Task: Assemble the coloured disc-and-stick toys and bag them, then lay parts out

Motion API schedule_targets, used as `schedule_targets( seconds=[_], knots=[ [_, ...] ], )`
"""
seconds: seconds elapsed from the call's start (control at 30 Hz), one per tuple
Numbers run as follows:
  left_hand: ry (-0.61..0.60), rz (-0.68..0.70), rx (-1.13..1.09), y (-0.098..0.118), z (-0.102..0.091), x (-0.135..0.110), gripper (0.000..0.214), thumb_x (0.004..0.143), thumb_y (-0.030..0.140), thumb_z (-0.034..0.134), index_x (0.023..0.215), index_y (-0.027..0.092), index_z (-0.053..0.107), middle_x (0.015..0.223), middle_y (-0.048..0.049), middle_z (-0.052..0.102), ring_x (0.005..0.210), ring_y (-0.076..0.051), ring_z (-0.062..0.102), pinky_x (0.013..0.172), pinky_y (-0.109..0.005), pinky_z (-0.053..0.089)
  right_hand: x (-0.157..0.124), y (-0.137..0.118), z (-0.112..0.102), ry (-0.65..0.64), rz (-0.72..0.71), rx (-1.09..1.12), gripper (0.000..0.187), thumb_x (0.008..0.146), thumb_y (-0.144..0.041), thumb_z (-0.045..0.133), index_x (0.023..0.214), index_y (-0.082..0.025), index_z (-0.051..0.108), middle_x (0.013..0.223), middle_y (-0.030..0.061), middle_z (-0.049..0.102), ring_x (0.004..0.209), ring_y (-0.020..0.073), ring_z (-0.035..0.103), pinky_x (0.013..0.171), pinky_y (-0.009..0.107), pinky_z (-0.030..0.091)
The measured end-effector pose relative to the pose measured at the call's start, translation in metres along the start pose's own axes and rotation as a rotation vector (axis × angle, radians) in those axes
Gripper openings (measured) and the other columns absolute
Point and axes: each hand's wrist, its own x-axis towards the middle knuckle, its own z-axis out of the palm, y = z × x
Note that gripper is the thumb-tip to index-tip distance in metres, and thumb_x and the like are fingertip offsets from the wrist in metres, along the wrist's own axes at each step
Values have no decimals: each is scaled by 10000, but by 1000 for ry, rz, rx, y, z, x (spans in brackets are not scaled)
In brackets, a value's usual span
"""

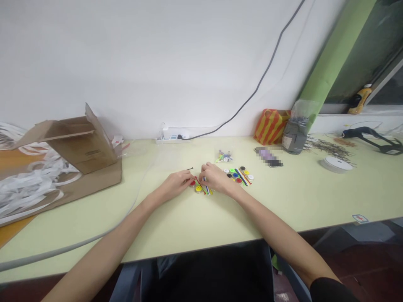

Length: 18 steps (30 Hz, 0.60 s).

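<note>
Our forearms [103, 247] stretch across the bench [283, 201]; our right hand [215, 178] pinches a thin striped stick [205, 183], light and stiff, best held near its end, our left hand [176, 184] curled beside it.

No legible text; tiny sticker [359, 218] on desk front edge [283, 232] unreadable.

The left hand [176, 184] and right hand [215, 178] are bare, with slim fingers, and each joins a bare, smooth forearm tapering toward the wrist: the left forearm [100, 247] and right forearm [277, 239]. A black sleeve [330, 291] covers the right arm well behind the right hand, its hem forming a curved edge.
</note>
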Motion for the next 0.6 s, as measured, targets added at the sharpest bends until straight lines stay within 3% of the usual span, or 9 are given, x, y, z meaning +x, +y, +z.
schedule_targets(
  seconds=[0.6],
  knots=[
    [-14, -30, -17, 7, -4, 0, 331, 1002, 312, 391, 897, 210, 687, 860, -40, 668, 787, -176, 596, 713, -290, 439, 1, -6, 2, -5, -64, 41, 142, 893, -144, 671, 979, -211, 761, 947, 75, 607, 936, 209, 489, 786, 312, 341]
  ],
)
